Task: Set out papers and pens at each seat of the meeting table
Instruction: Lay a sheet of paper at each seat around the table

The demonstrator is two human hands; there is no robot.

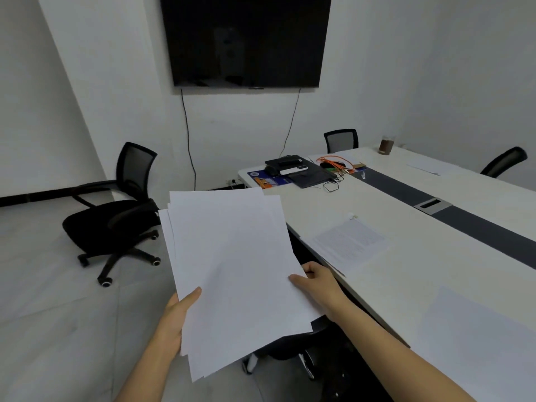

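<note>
Beside meeting table (377, 198), black chair (116, 216), printed sheet (348, 245)

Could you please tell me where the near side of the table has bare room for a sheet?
Bare tabletop lies between the printed sheet and the black devices, and again between that sheet and the blank sheet. The far end is crowded with orange cables.

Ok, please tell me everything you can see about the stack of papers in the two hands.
The stack of papers is plain white, blank on top, its sheets fanned and uneven. It hangs over the floor beside the table. The left hand holds its lower left edge, thumb on top; the right hand pinches its right edge.
</note>
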